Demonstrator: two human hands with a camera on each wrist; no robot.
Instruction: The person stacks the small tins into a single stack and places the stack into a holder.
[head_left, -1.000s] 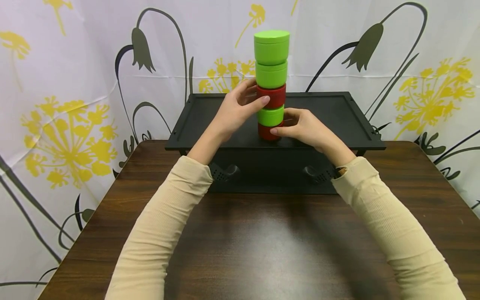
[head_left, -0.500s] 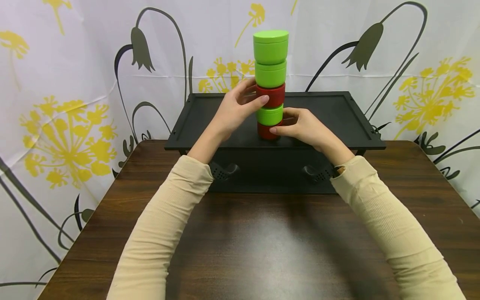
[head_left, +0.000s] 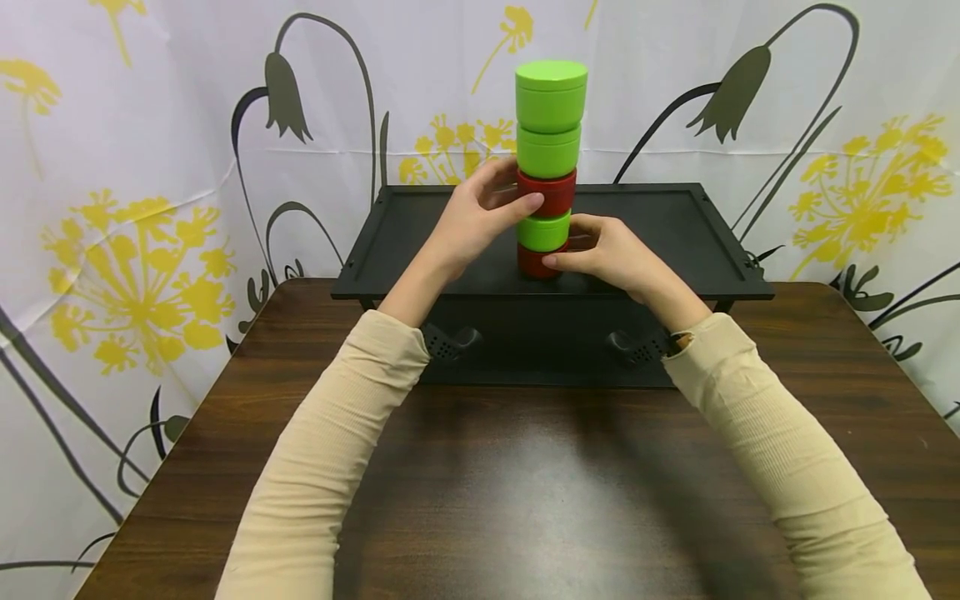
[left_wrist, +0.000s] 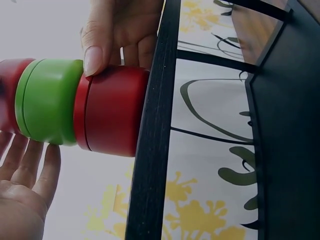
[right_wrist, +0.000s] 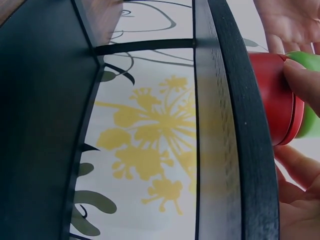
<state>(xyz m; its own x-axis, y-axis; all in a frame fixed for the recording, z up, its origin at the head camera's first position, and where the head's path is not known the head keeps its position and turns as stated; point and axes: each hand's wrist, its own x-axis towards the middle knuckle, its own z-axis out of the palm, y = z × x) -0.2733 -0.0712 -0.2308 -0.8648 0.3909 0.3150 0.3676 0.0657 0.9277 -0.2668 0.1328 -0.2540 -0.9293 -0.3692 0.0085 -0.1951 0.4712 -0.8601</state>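
A tower of round lidded containers stands on a black raised stand [head_left: 645,242]. From the bottom it runs red [head_left: 536,263], green [head_left: 543,232], red [head_left: 553,197], then two green ones, the widest green container [head_left: 551,98] on top. My left hand [head_left: 483,208] holds the upper red container from the left, thumb across its front. Lower down, my right hand [head_left: 600,254] grips the bottom red container from the right. In the left wrist view, the bottom red container [left_wrist: 115,112] sits close behind the stand's front edge, with a right thumb [left_wrist: 94,55] on its lid seam.
The black stand rests at the back of a dark brown wooden table [head_left: 525,483]. Behind hangs a white curtain [head_left: 180,50] with yellow and grey-green flower prints. Dark perforated wrist-worn pieces [head_left: 448,343] show under both wrists, near the stand's front.
The top of the tower has shifted slightly to the right. Both hands keep their hold in nearly the same place.
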